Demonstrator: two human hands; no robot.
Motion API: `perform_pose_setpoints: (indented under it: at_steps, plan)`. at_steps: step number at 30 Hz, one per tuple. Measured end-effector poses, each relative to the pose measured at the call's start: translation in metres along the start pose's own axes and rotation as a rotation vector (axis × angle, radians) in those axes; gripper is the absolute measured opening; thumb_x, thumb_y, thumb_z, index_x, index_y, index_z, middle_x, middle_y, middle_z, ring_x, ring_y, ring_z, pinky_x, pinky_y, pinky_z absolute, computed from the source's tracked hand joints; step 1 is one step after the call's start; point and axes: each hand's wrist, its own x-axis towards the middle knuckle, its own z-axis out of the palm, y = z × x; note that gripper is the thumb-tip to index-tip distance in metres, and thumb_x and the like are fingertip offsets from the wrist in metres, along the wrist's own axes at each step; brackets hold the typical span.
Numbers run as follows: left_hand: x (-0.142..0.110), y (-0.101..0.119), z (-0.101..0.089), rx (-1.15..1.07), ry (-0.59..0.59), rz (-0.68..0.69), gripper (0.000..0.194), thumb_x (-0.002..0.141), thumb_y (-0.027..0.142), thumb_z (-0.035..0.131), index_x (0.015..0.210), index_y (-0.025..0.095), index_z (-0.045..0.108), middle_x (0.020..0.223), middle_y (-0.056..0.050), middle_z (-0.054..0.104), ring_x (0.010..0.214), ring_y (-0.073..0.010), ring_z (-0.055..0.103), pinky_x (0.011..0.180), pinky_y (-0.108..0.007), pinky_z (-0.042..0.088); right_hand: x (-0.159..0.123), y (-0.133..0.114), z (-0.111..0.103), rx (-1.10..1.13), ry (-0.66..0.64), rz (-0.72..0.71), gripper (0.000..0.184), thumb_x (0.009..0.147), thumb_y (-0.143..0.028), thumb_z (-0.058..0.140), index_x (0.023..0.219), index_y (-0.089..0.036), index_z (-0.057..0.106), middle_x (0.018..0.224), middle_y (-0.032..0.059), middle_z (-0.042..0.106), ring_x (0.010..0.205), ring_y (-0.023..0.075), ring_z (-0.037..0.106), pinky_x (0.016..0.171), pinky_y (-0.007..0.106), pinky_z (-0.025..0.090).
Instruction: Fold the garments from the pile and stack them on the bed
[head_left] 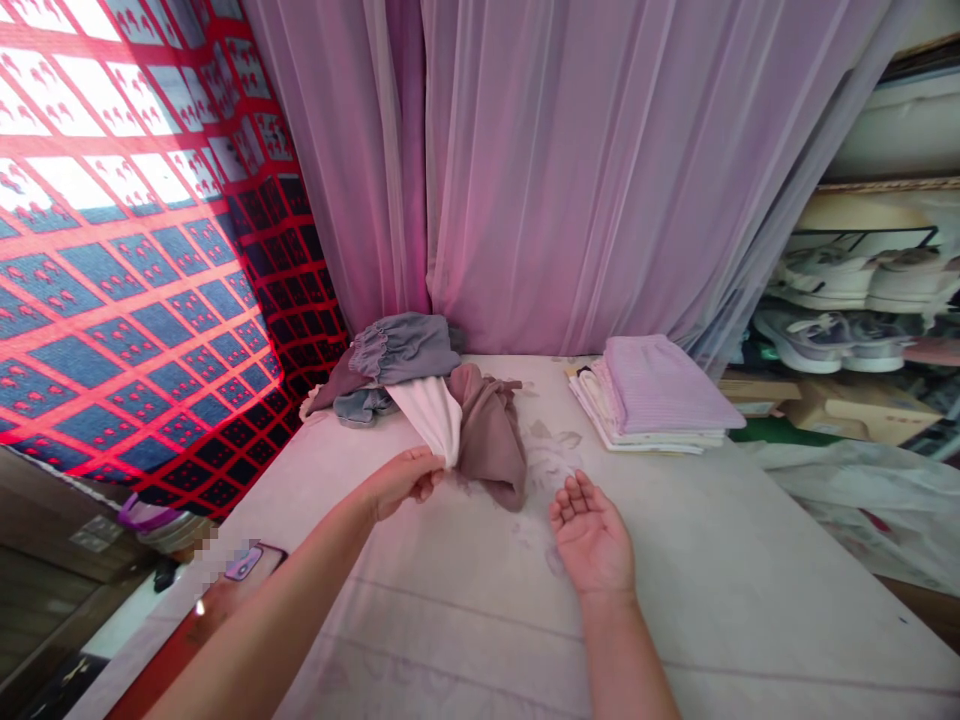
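Note:
My left hand [409,480] pinches the near end of a white cloth garment [429,412], pulled taut toward me. Its far end is hidden under a heap of clothes. On top of that heap lies a grey-blue garment [409,345] with a gathered edge. Just right of the white cloth, a brown garment [489,435] spreads limply over the table. My right hand [592,530] is palm up above the table, fingers loosely curled and holding nothing. Beyond it sits a stack of folded cloths, with a lilac ribbed one [664,385] uppermost.
The table [735,590] has a pale floral cover. Lilac curtains [555,180] hang behind it, and a red-and-navy checked cloth [150,270] hangs at left. A phone [251,562] rests near the left edge. Shelves with shoes [832,275] stand at right, beside clear plastic sheeting [870,510].

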Motion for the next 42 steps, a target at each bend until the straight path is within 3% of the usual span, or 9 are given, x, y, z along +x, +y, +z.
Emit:
perform_pose_setpoints:
  at_steps: [7,9,13,17,21,25,29,37,42]
  plan:
    - [-0.031,0.003,0.031,0.491,-0.514,-0.178,0.037,0.068,0.054,0.061,0.061,0.018,0.056,0.057,0.004,0.055,0.043,-0.0065,0.045,0.043,-0.021,0.035,-0.002,0.001,0.002,-0.039,-0.003,0.008,0.025,0.067,-0.026,0.064,0.091,-0.022,0.069,0.080,-0.0017,0.071,0.067,0.0102,0.064,0.059,0.022,0.053]
    - [-0.026,0.009,0.025,0.615,-0.405,-0.131,0.035,0.071,0.052,0.060,0.064,0.018,0.058,0.060,0.003,0.058,0.045,-0.0079,0.048,0.045,-0.022,0.037,-0.002,0.001,0.002,-0.044,-0.003,0.006,0.025,0.067,-0.026,0.064,0.091,-0.022,0.069,0.080,-0.0018,0.071,0.067,0.0102,0.064,0.059,0.022,0.053]
    - [-0.016,0.019,-0.001,1.026,0.202,0.207,0.027,0.079,0.044,0.055,0.088,0.021,0.066,0.083,-0.002,0.068,0.073,-0.0177,0.063,0.066,-0.029,0.048,-0.001,0.001,0.001,-0.058,-0.012,-0.005,0.026,0.066,-0.026,0.066,0.092,-0.022,0.069,0.080,-0.0017,0.071,0.067,0.0101,0.064,0.059,0.021,0.053]
    - [-0.006,0.009,-0.024,1.295,0.559,0.394,0.073,0.068,0.038,0.071,0.135,0.023,0.045,0.143,-0.014,0.042,0.133,-0.0330,0.036,0.103,-0.044,0.034,0.000,0.003,0.001,-0.090,-0.028,-0.024,0.026,0.067,-0.028,0.066,0.092,-0.022,0.069,0.080,-0.0013,0.071,0.067,0.0105,0.064,0.059,0.021,0.053]
    - [0.010,-0.010,-0.037,1.285,0.516,0.164,0.097,0.064,0.040,0.073,0.146,0.019,0.025,0.146,-0.020,0.036,0.132,-0.0358,0.037,0.100,-0.043,0.037,0.001,0.004,-0.001,-0.082,-0.024,-0.018,0.025,0.067,-0.027,0.066,0.091,-0.022,0.069,0.079,-0.0018,0.071,0.067,0.0103,0.064,0.059,0.022,0.053]
    - [0.018,-0.006,-0.038,1.221,0.391,0.145,0.051,0.072,0.035,0.061,0.122,0.025,0.056,0.112,-0.010,0.062,0.104,-0.0285,0.059,0.088,-0.036,0.043,0.004,0.005,-0.004,-0.123,-0.061,-0.039,0.023,0.069,-0.029,0.065,0.092,-0.023,0.069,0.081,-0.0012,0.071,0.068,0.0118,0.065,0.060,0.024,0.054]
    - [0.017,0.017,-0.029,1.249,0.200,0.197,0.019,0.066,0.028,0.063,0.085,0.027,0.068,0.095,-0.006,0.065,0.098,-0.0271,0.059,0.088,-0.032,0.043,0.003,0.005,-0.003,-0.109,-0.048,-0.029,0.024,0.069,-0.029,0.065,0.092,-0.022,0.069,0.080,-0.0012,0.071,0.068,0.0111,0.065,0.060,0.023,0.054]
    - [0.025,0.045,-0.044,1.339,0.653,0.272,0.070,0.074,0.032,0.060,0.139,0.018,0.038,0.144,-0.015,0.039,0.126,-0.0328,0.044,0.100,-0.039,0.037,0.004,0.005,-0.002,-0.104,-0.037,-0.036,0.024,0.067,-0.030,0.067,0.090,-0.023,0.069,0.079,-0.0022,0.071,0.067,0.0105,0.064,0.060,0.022,0.053]
    - [0.038,0.048,-0.048,1.284,0.652,0.085,0.073,0.075,0.043,0.062,0.138,0.016,0.036,0.118,-0.016,0.064,0.115,-0.0356,0.053,0.094,-0.043,0.039,-0.004,0.018,0.004,-0.438,-0.155,-0.200,0.041,0.065,-0.041,0.073,0.103,-0.026,0.068,0.109,0.0034,0.069,0.100,0.0194,0.063,0.081,0.033,0.053]
